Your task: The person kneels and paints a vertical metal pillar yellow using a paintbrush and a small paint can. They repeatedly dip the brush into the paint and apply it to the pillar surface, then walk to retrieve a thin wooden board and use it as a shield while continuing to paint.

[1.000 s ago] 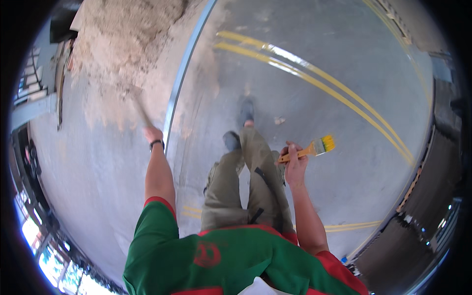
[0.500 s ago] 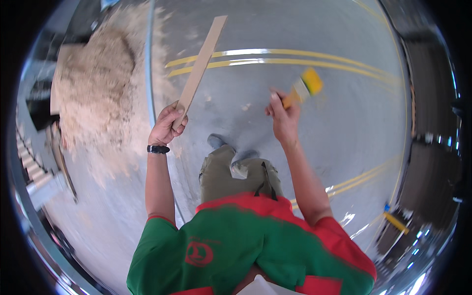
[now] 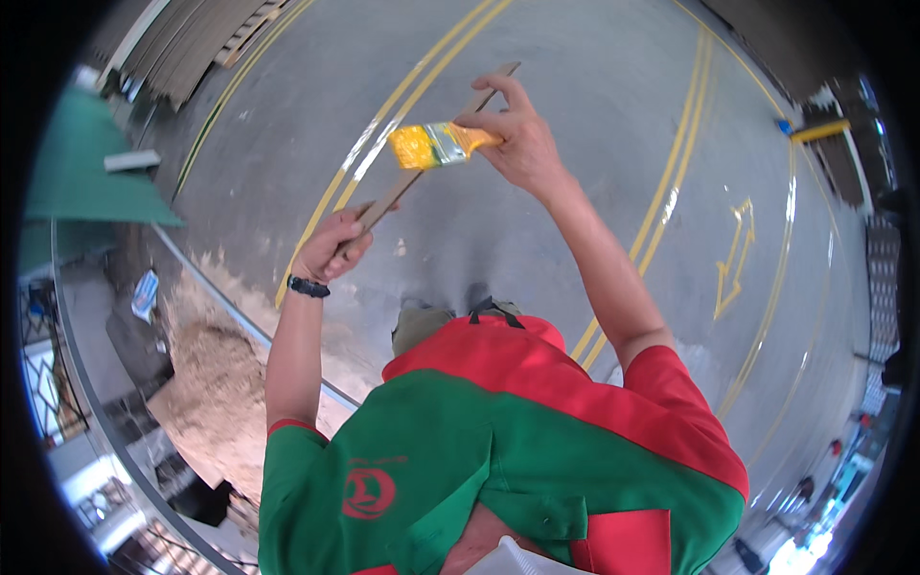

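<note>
My left hand (image 3: 331,251), with a dark band at the wrist, is closed round the near end of a thin, narrow wooden strip (image 3: 386,199). The strip slants up and away to the right. In my right hand (image 3: 525,144) is a paintbrush (image 3: 448,144) with an orange handle, a silver metal band and yellow bristles pointing left. The brush crosses in front of the strip's middle, hiding part of it. My right index finger reaches out by the strip's far end; whether it touches, I cannot tell.
Grey floor (image 3: 565,96) with yellow lines lies below. A sawdust-like heap (image 3: 216,383) is at the lower left, beside a pale blue-grey rail (image 3: 216,292). A green sheet (image 3: 96,168) hangs or lies at far left. Stacked brown sheets (image 3: 182,43) stand at the upper left.
My body has turned to the right. The right hand has brought the brush leftward, from apart to across the strip. The strip now tilts more to the right.
</note>
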Available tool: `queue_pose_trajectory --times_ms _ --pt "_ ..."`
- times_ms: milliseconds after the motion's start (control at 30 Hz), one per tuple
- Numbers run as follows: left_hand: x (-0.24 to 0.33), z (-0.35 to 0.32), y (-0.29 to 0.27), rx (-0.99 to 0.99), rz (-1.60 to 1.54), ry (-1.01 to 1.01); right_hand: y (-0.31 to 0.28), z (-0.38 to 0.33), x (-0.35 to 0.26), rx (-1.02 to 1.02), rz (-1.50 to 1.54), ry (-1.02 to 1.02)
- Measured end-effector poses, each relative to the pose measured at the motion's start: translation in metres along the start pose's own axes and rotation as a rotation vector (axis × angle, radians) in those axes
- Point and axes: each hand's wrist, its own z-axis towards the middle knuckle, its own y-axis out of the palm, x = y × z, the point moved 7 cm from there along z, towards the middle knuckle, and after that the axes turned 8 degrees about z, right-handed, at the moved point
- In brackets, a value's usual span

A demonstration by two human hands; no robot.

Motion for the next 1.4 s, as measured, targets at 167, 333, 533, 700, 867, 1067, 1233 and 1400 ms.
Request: queue_pose_trajectory --times_ms 167,333,533,700,867,1067,1233,1400 --pt "0.052 0.088 0.003 0.128 0.054 -0.023 -0.077 0.017 0.048 -0.022 -0.108 0.257" --pt "0.098 0.139 -0.127 0.817 0.428 0.073 -0.151 0.046 0.127 0.072 -0.027 0.729" --pt "0.12 0.195 -0.208 0.957 0.788 0.34 -0.213 0.092 0.207 0.267 0.019 0.894" --pt "0.183 0.309 -0.143 0.699 0.719 0.315 -0.24 0.138 0.252 0.385 0.217 0.963" --pt "0.249 0.468 0.0 0.324 0.703 0.483 -0.253 0.152 0.294 0.579 0.486 1.009" --pt "0.26 0.643 0.088 0.069 0.599 0.408 -0.27 0.135 0.355 0.893 0.812 1.001" --pt "0.296 0.767 0.112 -0.001 0.743 0.338 -0.358 0.108 0.416 1.003 0.629 0.897" --pt "0.33 0.893 0.177 -0.04 0.952 0.327 -0.458 0.088 0.498 1.062 0.519 0.94"
